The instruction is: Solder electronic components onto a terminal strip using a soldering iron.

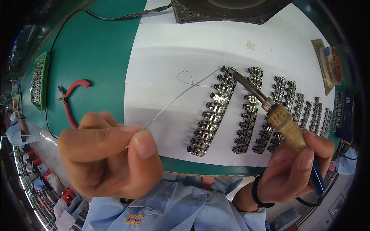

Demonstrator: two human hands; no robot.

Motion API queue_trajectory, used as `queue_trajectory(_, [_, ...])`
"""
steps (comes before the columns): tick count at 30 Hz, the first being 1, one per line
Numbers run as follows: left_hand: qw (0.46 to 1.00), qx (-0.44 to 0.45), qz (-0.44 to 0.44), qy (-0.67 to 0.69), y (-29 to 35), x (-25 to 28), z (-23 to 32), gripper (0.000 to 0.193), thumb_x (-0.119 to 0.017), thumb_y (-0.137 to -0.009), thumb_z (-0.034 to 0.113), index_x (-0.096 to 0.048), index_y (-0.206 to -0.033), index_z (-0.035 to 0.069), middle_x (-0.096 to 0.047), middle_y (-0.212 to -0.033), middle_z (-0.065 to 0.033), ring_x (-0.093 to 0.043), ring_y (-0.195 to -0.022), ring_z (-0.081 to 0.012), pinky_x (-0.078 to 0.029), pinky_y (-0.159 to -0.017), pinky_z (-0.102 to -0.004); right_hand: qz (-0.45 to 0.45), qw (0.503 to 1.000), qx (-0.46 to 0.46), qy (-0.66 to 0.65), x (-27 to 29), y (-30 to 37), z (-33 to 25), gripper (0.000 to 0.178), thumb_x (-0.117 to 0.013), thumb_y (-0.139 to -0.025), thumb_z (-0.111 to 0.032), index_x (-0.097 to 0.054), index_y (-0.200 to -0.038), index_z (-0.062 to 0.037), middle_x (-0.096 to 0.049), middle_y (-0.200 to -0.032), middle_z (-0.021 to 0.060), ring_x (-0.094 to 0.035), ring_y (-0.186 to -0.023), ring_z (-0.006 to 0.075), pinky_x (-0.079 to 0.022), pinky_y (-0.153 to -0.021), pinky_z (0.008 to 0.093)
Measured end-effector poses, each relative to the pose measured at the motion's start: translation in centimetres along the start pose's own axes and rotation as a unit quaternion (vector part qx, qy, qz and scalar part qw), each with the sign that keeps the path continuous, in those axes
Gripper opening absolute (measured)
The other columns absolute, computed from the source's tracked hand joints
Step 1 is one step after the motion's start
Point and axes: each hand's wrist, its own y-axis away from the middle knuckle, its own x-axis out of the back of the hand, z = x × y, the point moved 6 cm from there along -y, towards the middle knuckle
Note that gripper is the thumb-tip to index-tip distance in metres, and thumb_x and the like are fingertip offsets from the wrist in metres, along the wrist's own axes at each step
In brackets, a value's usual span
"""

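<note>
Between thumb and forefinger, my left hand (111, 154) pinches a thin solder wire (171, 103). The wire runs up and right to the top end of a slanted row of small metal connectors (211, 115), and a loose loop of it lies on the white sheet. My right hand (295, 165) grips a soldering iron (285, 122) by its worn tan handle. Its dark tip meets or hovers by the same top connector; exact contact is too small to tell. A second connector row (248, 111) stands just right of the first.
Several more connector rows (298, 107) spread rightward on the white sheet (162, 57). Red-handled cutters (68, 98) and a green tray (47, 82) of metal parts lie on the green mat at left. A dark-framed device (227, 11) sits at the back, a wooden block (327, 65) at right.
</note>
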Motion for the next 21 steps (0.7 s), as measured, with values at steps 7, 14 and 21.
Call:
queue_trajectory(7, [1.000,-0.007,-0.007,-0.001,-0.2,0.0,0.1,0.015,-0.061,-0.080,0.001,-0.047,-0.073,0.001,-0.036,-0.056,0.0014,-0.026,-0.049,-0.0040,-0.018,-0.048,-0.0224,-0.062,0.996,0.056,-0.013,0.3,-0.5,0.3,0.037,-0.052,-0.091,-0.032,-0.046,-0.099,0.0037,-0.053,-0.055,0.0047,-0.054,-0.048,0.0095,-0.045,-0.054,0.0236])
queue_trajectory(14, [1.000,-0.004,-0.014,-0.009,-0.2,0.0,0.2,0.015,-0.060,-0.080,0.001,-0.047,-0.073,0.001,-0.036,-0.056,0.0012,-0.026,-0.049,-0.0041,-0.018,-0.048,-0.0226,-0.079,0.945,0.273,0.162,1.3,0.9,-1.2,0.037,-0.041,-0.097,-0.005,-0.038,-0.133,-0.0092,-0.050,-0.106,0.0196,-0.054,-0.082,0.0228,-0.049,-0.067,0.0329])
queue_trajectory(21, [0.998,-0.026,-0.054,0.003,-0.2,-0.3,0.4,0.016,-0.062,-0.082,0.004,-0.048,-0.076,0.001,-0.038,-0.059,0.0014,-0.027,-0.051,-0.0042,-0.019,-0.049,-0.0233,-0.048,0.892,0.339,0.295,2.5,0.7,-1.7,0.041,-0.042,-0.097,-0.002,-0.038,-0.137,-0.0141,-0.050,-0.109,0.0195,-0.055,-0.090,0.0257,-0.051,-0.072,0.0345])
